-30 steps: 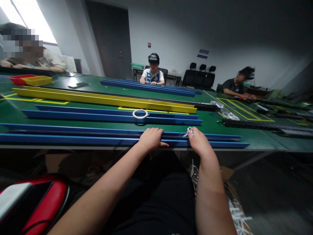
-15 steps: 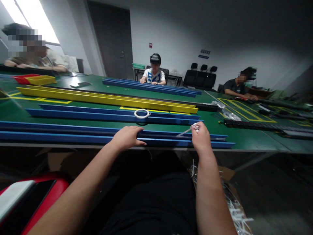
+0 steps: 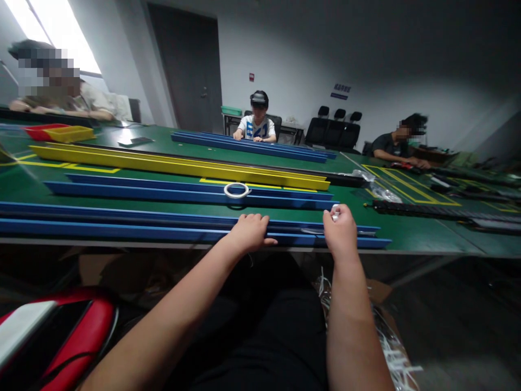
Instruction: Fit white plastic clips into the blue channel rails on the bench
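Steady that near blue channel (image 3: 122, 230) with your left hand (image 3: 249, 232), fingers spread off the thumb; your right hand's (image 3: 341, 232) pinching a white wad (image 3: 335, 213) over it.

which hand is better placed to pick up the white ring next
Left, I'd say. The left hand, resting on the near blue rail, is closer to the white ring at the farther blue rail. The right hand is farther off, with crumpled white material in its fingers.

left hand (image 3: 250, 233): palm down, thumb spread | right hand (image 3: 342, 231): curled closed | both forearms (image 3: 175, 309): extended forward
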A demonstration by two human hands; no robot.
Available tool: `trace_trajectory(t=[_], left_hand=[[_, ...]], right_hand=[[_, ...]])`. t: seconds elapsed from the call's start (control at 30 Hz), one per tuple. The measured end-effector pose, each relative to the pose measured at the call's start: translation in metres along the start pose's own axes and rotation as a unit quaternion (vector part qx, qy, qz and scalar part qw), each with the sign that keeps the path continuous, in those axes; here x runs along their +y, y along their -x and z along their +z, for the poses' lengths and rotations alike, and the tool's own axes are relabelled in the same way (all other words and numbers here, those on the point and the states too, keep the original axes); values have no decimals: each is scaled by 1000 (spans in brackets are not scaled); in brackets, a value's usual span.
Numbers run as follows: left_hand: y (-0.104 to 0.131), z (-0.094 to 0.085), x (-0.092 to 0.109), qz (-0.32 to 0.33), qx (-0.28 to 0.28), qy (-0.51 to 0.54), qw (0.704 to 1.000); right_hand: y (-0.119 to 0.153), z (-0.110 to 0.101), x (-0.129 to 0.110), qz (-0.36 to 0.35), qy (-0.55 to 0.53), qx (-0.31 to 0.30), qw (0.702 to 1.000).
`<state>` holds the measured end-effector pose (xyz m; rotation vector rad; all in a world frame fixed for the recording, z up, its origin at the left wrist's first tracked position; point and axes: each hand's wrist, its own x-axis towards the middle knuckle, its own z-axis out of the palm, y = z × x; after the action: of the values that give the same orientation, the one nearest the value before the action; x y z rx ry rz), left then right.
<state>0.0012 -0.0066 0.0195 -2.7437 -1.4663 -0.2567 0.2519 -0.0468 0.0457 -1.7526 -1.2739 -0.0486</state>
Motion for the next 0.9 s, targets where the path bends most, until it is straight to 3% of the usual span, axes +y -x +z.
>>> trace_trajectory(t=[0.17,0.27,0.47,0.67,0.77,0.9], left_hand=[[-23,3,53,21,9,12,1000],[-35,9,66,7,21,11,1000],[-39,22,59,13,69,8,997],[-39,22,60,9,66,9,998],[-35,20,52,6,61,6,998],[-21,16,23,1,57,-4,998]], right_hand=[[-2,7,13,-24,86,-117,989],[-2,10,20,-50,136,-173,974],[-5,2,31,-73,177,-244,951],[-5,-6,32,-87,149,-279,945],[-5,-6,29,-92,115,-270,951],[-5,-5,20,-97,62,-227,967]])
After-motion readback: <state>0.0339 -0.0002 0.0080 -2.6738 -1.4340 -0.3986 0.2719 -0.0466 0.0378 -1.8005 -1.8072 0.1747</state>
